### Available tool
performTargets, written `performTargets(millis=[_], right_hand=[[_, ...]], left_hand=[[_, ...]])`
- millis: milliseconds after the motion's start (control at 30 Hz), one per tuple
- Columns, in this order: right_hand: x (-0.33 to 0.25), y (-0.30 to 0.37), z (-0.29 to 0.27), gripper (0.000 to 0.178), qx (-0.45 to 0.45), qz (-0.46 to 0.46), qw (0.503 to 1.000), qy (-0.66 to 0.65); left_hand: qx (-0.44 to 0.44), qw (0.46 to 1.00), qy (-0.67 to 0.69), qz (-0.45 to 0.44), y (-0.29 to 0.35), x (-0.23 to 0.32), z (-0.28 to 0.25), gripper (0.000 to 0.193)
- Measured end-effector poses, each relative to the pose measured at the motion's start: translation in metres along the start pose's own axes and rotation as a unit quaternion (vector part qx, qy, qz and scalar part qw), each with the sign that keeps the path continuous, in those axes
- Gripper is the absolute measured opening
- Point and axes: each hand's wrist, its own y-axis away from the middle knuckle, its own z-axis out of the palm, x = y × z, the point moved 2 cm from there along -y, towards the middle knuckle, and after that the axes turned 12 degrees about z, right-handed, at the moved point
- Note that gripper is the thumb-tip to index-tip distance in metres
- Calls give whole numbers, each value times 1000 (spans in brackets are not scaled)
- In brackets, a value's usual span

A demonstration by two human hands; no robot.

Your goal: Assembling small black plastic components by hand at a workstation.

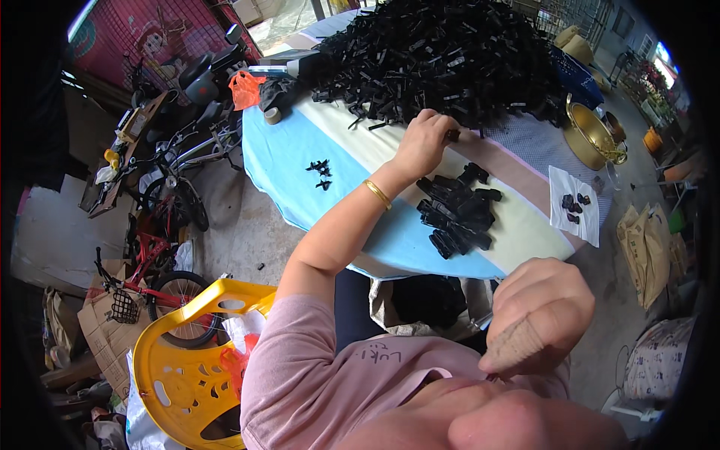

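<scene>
My left hand [429, 144], a gold bangle at its wrist, reaches over the table to the near edge of a big heap of black plastic parts [435, 56]. Its fingers are closed, and a small dark piece [452, 136] shows at their tips. Below that hand lies a smaller pile of black plastic parts [456, 214]. My right hand [541, 311] is raised close to me at the lower right, its fingers curled together. One of its fingers is wrapped in tan tape [516, 349]. Whatever its fingertips hold is mostly hidden.
Several tiny black pieces [321, 172] lie on the blue part of the tablecloth [277, 157]. A white sheet [583, 225] bears small dark lumps near the right edge. A gold pot [585, 139] stands at the far right. Left are a yellow chair [161, 375] and bicycles [180, 202].
</scene>
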Motion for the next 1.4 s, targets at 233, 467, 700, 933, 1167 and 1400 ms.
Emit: performTargets(millis=[233, 467, 700, 933, 1167, 1400], right_hand=[[59, -17, -60, 15, 207, 120, 915, 324], [141, 1, -108, 22, 216, 161, 890, 367], [156, 11, -122, 13, 282, 254, 895, 236], [161, 25, -130, 13, 260, 399, 878, -48], [160, 24, -120, 16, 249, 396, 881, 73], [159, 24, -114, 15, 251, 378, 880, 138]], left_hand=[[203, 804, 519, -207, 4, -6, -22, 35], [162, 754, 593, -230, 4, 1, -12, 41], [93, 737, 647, -173, -3, 26, -18, 39], [126, 818, 529, -187, -4, 24, -13, 30], [155, 828, 511, -175, -3, 25, -20, 26], [157, 874, 432, -158, -2, 28, -21, 20]])
